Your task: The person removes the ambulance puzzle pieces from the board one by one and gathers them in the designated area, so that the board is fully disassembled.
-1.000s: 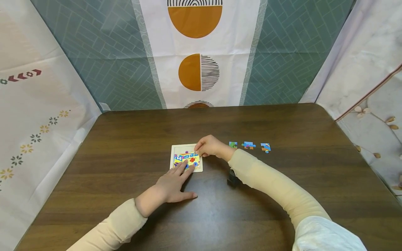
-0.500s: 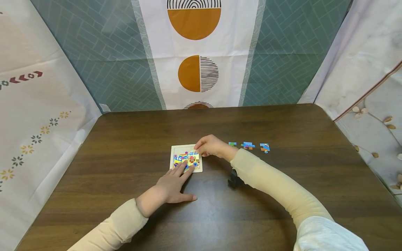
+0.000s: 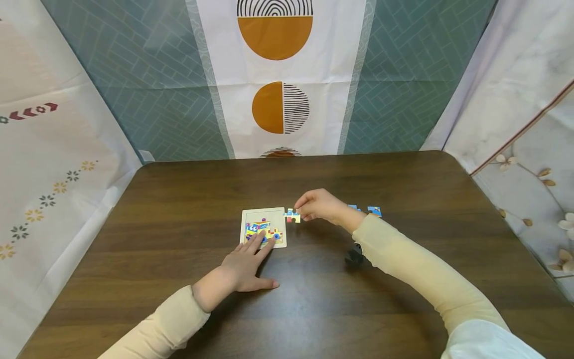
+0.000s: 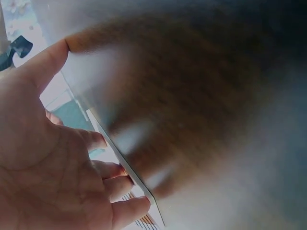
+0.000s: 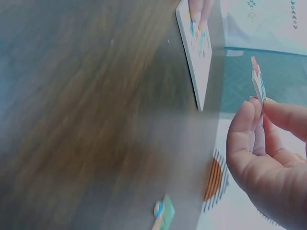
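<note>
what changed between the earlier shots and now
The right hand moved to the right, carrying a pinched puzzle piece from over the puzzle board to mostly past its right edge. The left hand stays put, touching the board.

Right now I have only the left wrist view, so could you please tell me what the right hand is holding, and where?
Observer: The right hand pinches a puzzle piece, which the right wrist view shows raised above the table and apart from the board.

Operator: Thank you. I can see only the board's edge, by the left hand; would you mind telling me whether anything lies in it?

Observer: Yes, the head view shows yellow and blue picture pieces in it, with a bare pale strip towards its far edge.
</note>
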Demonstrator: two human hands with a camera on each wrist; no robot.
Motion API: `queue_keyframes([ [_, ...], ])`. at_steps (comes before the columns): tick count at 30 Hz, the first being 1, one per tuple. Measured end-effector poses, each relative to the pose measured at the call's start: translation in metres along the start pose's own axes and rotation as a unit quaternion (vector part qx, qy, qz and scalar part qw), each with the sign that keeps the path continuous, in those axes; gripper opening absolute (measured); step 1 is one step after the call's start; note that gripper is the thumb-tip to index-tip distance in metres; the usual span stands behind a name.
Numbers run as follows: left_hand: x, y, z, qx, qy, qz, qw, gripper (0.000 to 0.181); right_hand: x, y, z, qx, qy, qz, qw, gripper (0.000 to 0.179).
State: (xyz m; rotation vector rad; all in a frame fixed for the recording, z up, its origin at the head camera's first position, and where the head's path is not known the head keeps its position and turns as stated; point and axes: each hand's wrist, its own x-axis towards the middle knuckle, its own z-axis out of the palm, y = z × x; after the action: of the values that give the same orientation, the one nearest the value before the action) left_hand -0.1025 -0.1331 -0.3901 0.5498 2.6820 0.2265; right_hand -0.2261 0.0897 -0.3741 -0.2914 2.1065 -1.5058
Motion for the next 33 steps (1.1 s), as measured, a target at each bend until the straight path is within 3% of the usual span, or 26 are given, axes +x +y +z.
queue_keyframes([
  [21,-0.008,-0.001,0.001,0.000,-0.012,-0.003,0.9999,0.094,-0.050,0.020,-0.045,0.003,0.056,0.014,0.9983,0.024],
  [33,-0.005,-0.001,0.002,0.005,-0.006,0.000,1.0000,0.095,-0.084,0.026,-0.077,-0.036,0.088,0.010,0.9954,0.028],
])
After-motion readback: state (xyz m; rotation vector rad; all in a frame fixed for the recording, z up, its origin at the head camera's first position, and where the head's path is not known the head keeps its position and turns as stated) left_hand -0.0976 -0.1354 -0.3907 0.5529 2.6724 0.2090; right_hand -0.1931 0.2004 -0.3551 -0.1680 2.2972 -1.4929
